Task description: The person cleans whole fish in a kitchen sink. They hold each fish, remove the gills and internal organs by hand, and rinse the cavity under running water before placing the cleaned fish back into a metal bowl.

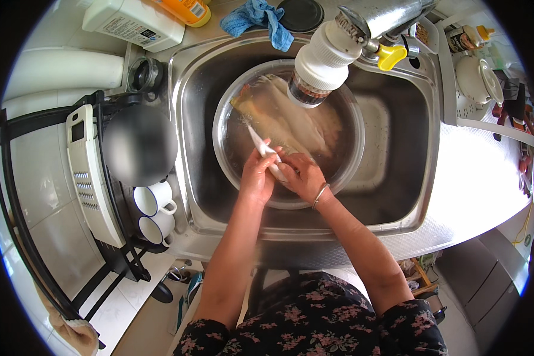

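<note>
Both of my hands meet over a round metal basin [361, 133] standing in a stainless steel sink. My left hand [258, 175] grips a slim, pale whitish piece [259, 141], seemingly fish or meat, which points up and to the left. Against its lower end my right hand [303, 175], with a bangle at the wrist, presses thumb and fingers. Larger pale and yellowish pieces, perhaps fish [289, 107], lie in cloudy water in the basin. Parts of the fingers hide one another.
A faucet with a white filter head [316, 73] and yellow handle [391, 57] overhangs the basin. Behind the sink lie a blue cloth [253, 18] and a black lid [301, 14]. Left are a rack with a white grater [91, 178] and enamel mugs [149, 199]; right, a bright counter [476, 178].
</note>
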The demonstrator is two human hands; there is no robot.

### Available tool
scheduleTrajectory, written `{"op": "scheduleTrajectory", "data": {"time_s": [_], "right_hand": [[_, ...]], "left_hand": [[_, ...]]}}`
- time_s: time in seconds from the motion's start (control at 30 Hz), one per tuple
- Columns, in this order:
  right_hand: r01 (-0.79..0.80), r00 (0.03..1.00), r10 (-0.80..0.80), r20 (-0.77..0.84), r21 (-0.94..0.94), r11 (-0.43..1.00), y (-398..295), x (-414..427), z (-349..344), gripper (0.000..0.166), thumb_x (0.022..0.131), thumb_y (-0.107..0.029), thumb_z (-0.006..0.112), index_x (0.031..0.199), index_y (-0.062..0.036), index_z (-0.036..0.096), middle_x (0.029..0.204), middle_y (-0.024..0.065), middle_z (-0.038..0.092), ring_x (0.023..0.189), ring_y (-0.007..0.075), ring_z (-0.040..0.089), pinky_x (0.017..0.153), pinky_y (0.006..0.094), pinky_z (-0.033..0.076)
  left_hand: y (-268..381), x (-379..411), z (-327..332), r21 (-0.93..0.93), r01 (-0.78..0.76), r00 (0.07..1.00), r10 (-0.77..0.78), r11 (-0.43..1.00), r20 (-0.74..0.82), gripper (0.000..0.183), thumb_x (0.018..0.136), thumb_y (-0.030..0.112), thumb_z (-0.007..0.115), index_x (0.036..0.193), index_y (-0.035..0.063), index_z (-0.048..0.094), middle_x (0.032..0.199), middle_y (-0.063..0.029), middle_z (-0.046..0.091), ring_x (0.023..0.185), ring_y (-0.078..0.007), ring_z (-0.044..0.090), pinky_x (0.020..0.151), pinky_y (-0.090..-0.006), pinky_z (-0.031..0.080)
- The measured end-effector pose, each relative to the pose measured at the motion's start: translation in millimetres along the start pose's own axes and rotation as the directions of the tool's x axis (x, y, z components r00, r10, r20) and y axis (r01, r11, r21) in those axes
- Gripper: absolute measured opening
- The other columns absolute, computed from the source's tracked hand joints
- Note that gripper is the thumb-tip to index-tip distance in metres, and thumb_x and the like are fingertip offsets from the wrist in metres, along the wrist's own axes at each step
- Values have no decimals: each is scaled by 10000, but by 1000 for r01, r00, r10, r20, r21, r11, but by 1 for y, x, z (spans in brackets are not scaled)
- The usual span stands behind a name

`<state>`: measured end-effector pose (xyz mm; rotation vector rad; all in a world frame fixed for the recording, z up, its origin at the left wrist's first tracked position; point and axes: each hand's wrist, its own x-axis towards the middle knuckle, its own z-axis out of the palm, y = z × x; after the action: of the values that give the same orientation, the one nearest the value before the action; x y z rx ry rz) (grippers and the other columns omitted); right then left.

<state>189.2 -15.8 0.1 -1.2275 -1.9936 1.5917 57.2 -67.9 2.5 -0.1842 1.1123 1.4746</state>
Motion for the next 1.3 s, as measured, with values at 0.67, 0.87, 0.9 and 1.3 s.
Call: {"op": "scheduleTrajectory", "data": {"time_s": [0.67,0.87,0.9,1.3], "right_hand": [[-297,954,298,-15,47,954,-8,15,3,361,870,-318,579,1059,-12,535,886,199,639,820,294,644,630,344,500],[-473,881,318,350,657,587,1,13,-5,314,811,-35,540,1120,-2,491,947,82,562,764,163,581,647,256,483],[-489,872,300,386,688,536,3,15,-7,319,801,-23,532,1118,-2,497,944,84,565,753,165,580,656,254,480],[-123,952,149,-268,112,986,77,57,30,223,848,-92,508,1037,-11,595,1052,140,593,932,249,561,815,327,453]], "left_hand": [[-9,-10,20,-21,-136,991,136,991,-2,330,894,97,538,1211,62,453,1056,-71,532,996,-185,519,889,-352,429],[-3,-2,16,-65,-157,987,154,985,-49,286,883,98,549,1153,37,478,1006,-114,550,975,-215,536,892,-367,436],[-4,0,16,-57,-156,987,153,986,-50,286,882,97,549,1152,36,477,1003,-112,550,971,-214,536,888,-366,437],[-34,61,-21,538,8,856,272,843,-439,351,803,27,505,1143,-32,438,1013,-134,550,896,-214,540,768,-328,440]]}}
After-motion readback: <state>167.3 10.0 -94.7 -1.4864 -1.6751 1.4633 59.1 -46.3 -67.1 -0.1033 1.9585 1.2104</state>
